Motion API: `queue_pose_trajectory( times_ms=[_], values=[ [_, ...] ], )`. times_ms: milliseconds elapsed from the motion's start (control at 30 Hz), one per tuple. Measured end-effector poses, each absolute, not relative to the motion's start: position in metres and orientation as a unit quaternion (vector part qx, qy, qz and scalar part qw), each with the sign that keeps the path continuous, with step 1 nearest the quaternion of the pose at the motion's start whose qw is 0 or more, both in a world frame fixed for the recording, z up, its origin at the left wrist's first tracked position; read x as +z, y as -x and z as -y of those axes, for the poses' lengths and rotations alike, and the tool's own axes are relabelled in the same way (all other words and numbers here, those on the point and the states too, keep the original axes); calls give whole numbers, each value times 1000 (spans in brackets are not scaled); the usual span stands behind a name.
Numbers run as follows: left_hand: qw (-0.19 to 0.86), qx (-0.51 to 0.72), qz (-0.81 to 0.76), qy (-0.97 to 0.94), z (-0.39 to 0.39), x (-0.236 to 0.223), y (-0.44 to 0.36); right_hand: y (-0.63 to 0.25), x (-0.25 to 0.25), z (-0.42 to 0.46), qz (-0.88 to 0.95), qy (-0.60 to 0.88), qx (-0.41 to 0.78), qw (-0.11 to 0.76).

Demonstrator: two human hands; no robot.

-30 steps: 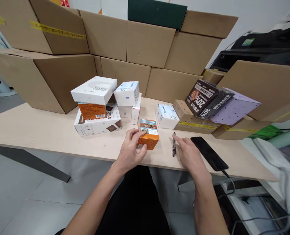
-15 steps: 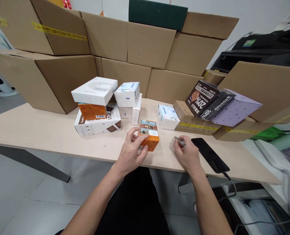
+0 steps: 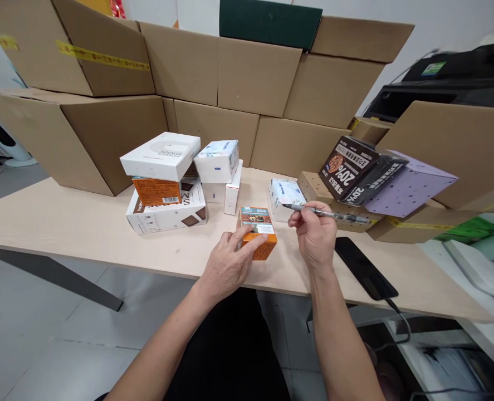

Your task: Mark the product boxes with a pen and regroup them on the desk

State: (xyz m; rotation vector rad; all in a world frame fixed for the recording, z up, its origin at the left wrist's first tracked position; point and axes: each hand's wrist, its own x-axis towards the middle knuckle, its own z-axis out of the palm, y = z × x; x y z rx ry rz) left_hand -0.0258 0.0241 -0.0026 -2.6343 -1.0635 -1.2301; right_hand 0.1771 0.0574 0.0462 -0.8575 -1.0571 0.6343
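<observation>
My left hand (image 3: 229, 262) rests on a small orange box (image 3: 260, 233) with a printed top, fingers wrapped round its near left corner, on the light wooden table (image 3: 63, 223). My right hand (image 3: 313, 229) is raised just right of the box and pinches a grey pen (image 3: 326, 214), held level with its tip pointing left above the box. A black phone (image 3: 366, 268) lies flat on the table right of that hand, with a cable running off the edge.
Behind the orange box stand a stack of white and orange boxes (image 3: 163, 184), small white boxes (image 3: 219, 167), and a tissue pack (image 3: 284, 195). At right lie a black snack box (image 3: 347, 167) and a purple box (image 3: 409, 189) on flat cartons. Large cardboard cartons (image 3: 255, 83) wall the back.
My right hand picked the pen up from the table and lifted it, turning it level. My left hand stayed on the orange box, which shifted slightly to the right.
</observation>
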Motion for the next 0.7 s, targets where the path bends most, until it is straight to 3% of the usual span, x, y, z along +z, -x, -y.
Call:
queue_pose_trajectory(
  times_ms=[333, 700],
  values=[
    [25, -374, 364, 852, -23, -4, 25, -168, 36, -48, 524, 351, 283, 722],
    [20, -377, 363, 852, -26, -8, 24, -165, 27, -42, 615, 409, 232, 632]
  ],
)
